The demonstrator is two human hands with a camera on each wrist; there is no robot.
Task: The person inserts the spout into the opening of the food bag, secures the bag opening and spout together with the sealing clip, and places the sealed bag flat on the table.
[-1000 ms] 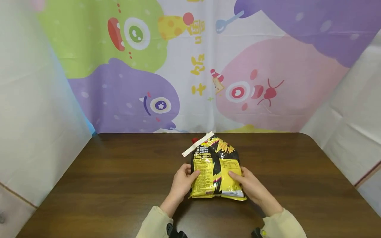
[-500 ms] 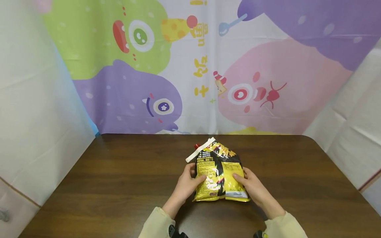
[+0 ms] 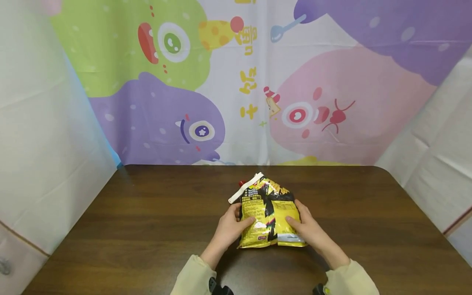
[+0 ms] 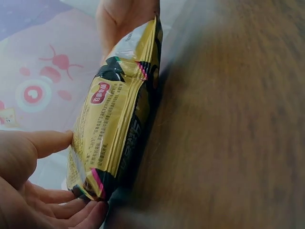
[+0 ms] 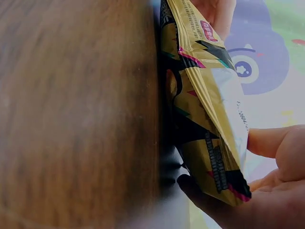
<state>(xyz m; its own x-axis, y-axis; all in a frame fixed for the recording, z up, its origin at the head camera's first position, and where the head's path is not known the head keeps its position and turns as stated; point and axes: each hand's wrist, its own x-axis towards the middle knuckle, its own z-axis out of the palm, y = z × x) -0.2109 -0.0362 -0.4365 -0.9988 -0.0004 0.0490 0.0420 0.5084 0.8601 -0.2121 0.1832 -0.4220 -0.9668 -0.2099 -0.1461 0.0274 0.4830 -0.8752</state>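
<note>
A yellow and black snack bag (image 3: 271,217) lies between my two hands, its printed back facing up. A white sealing clip (image 3: 246,188) runs slantwise across its folded top left corner, with a bit of red showing behind it. My left hand (image 3: 229,227) grips the bag's left side, thumb on top and fingers round the edge. On the opposite side my right hand (image 3: 309,227) holds the bag in the same way. The left wrist view shows the bag's crimped bottom seam (image 4: 131,124) close over the table. In the right wrist view a fingertip (image 5: 188,183) reaches under the bag.
The bag is at the middle of a dark brown wooden table (image 3: 166,213). A cartoon-printed cloth (image 3: 243,82) hangs behind the table's back edge. White cloth walls (image 3: 40,123) stand at both sides.
Over the last second the bag has shifted slightly and its clipped top has come down a little. Both hands keep hold of its sides; the right fingers now reach slightly farther up the edge.
</note>
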